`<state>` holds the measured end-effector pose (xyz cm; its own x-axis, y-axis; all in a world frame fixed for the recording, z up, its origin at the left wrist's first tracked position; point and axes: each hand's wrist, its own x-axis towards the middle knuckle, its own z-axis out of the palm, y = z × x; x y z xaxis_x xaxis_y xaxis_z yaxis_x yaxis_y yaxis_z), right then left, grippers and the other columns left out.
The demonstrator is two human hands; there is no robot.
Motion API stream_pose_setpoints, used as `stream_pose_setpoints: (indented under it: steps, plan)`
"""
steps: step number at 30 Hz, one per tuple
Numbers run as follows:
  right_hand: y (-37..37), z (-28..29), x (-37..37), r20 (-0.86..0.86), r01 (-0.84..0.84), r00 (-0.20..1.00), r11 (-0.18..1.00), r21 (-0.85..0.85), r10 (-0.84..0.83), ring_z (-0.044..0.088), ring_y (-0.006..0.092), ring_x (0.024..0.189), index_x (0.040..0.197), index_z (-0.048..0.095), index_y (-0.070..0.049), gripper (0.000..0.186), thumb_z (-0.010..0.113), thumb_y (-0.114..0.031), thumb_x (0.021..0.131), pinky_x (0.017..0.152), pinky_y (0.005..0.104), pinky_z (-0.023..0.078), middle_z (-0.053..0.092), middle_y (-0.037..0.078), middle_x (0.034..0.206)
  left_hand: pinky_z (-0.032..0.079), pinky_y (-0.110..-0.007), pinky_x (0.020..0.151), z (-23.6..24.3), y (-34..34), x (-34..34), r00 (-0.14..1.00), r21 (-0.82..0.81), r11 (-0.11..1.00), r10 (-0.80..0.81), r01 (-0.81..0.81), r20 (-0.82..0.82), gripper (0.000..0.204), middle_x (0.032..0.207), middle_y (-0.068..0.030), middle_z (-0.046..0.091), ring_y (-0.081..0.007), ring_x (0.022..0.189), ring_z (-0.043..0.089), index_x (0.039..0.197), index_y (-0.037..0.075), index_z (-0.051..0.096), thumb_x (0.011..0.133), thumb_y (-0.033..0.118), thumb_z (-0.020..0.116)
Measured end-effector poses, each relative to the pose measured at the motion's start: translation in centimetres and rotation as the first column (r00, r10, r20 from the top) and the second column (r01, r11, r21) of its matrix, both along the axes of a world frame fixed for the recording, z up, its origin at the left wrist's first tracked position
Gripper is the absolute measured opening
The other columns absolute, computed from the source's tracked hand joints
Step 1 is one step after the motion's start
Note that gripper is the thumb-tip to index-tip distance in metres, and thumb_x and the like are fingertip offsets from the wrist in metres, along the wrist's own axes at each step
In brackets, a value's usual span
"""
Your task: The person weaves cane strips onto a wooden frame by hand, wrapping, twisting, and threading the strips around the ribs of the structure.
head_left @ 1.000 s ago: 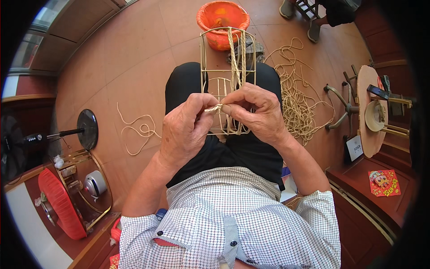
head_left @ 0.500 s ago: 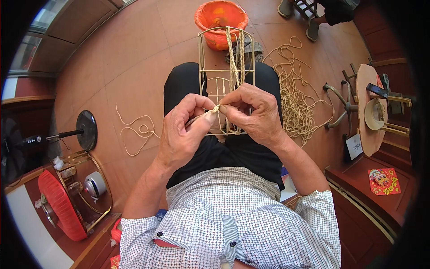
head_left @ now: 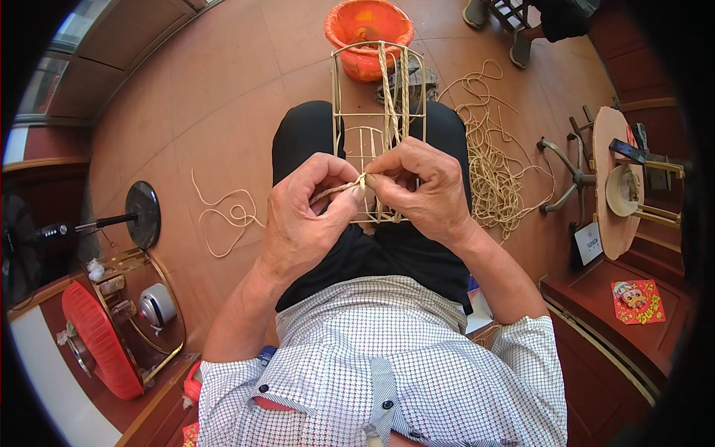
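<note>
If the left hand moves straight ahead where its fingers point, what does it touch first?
Probably the right hand: the left hand points right along the pinched strand, fingertips nearly meeting in front of the frame.

We count one pale rectangular cane frame (head_left: 378, 112) and one round orange plastic bucket (head_left: 369, 26). We see two loose tangles of pale cane strand (head_left: 495, 164) and two hands (head_left: 305, 212).

floor (head_left: 223, 97): brown tile, sunlit | dark wood cabinet (head_left: 611, 328) right

Left hand (head_left: 302, 212) and right hand (head_left: 421, 190) meet fingertip to fingertip, both pinched closed.
</note>
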<state>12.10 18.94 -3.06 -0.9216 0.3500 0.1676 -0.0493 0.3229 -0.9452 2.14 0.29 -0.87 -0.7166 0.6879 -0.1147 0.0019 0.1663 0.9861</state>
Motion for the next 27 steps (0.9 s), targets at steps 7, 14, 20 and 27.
stream_pose_setpoints:
  steps: [7,14,20,27]
  plan:
    - [-0.1,0.0,0.0,0.005,-0.001,1.0,1.0,0.0,0.001,0.064,0.0051,0.069,0.095,0.08,-0.002,0.004,0.082,-0.003,0.092,0.061,0.0248,0.051,0.07,0.001,0.084,0.047,-0.02,0.068,0.2,-0.5,-0.9,0.996,-0.043,0.998,-0.045,0.048,0.079,0.015,0.091,0.0006,0.07,-0.0023,0.081,0.062,0.109,0.0,0.072,0.101,0.012,0.075]
    - [-0.1,-0.2,0.0,-0.012,0.012,1.0,1.0,0.022,-0.011,0.064,0.006,0.069,0.095,0.081,-0.002,0.004,0.081,-0.002,0.091,0.061,0.025,0.052,0.069,0.002,0.084,0.046,-0.021,0.064,0.6,0.4,-0.4,0.999,-0.102,0.995,-0.009,0.013,0.032,0.012,0.087,0.0027,0.068,-0.0014,0.077,0.06,0.105,0.0,0.071,0.099,0.009,0.076]
    - [-0.1,-0.1,-0.1,-0.01,0.003,1.0,1.0,0.023,-0.003,0.064,0.0061,0.069,0.093,0.08,-0.002,0.003,0.082,-0.002,0.09,0.061,0.0253,0.052,0.069,0.001,0.084,0.049,-0.022,0.066,-0.8,0.3,0.2,0.99,-0.111,0.992,0.046,-0.061,-0.133,0.007,0.087,0.0029,0.065,-0.002,0.074,0.058,0.103,0.002,0.068,0.097,0.002,0.072]
    - [0.1,-0.3,0.0,-0.011,-0.022,1.0,0.999,0.036,0.022,0.063,0.0063,0.068,0.092,0.079,-0.002,0.003,0.082,-0.002,0.09,0.06,0.026,0.051,0.069,0.001,0.082,0.049,-0.022,0.066,-0.9,0.9,1.0,0.982,0.013,0.99,0.143,-0.143,-0.119,0.011,0.086,0.0031,0.065,-0.0016,0.076,0.06,0.101,0.003,0.067,0.094,-0.004,0.072]
